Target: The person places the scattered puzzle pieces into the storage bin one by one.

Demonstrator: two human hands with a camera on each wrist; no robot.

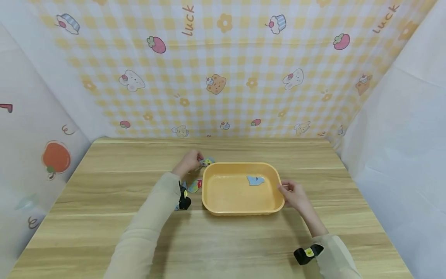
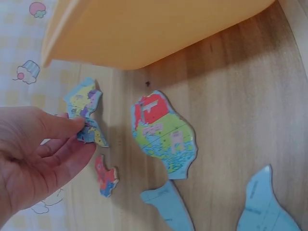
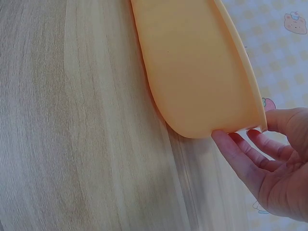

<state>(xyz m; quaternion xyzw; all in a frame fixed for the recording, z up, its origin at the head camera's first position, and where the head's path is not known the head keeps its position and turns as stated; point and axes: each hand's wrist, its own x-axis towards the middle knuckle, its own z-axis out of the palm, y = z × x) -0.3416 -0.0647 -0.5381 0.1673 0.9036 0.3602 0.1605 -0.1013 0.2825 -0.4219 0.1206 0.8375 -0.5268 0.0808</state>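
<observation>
My left hand (image 1: pixel 191 161) pinches a yellow, blue and purple puzzle piece (image 2: pixel 88 103) between thumb and fingers, just off the back left corner of a yellow plastic tray (image 1: pixel 226 199). The fingers of my right hand (image 1: pixel 293 192) grip the tray's right rim, thumb over the edge and fingers beneath. Inside the tray lies one light blue puzzle piece (image 1: pixel 256 180). Below the left hand in the left wrist view are a red and green piece (image 2: pixel 166 132) and a small red and blue piece (image 2: pixel 106 178).
Two light blue pieces (image 2: pixel 171 204) lie farther along the wooden table (image 1: pixel 87 193) in the left wrist view, partly cut off by the frame. A checked cloth (image 1: pixel 223 58) hangs behind the table, with white sheets (image 1: pixel 393 116) at both sides.
</observation>
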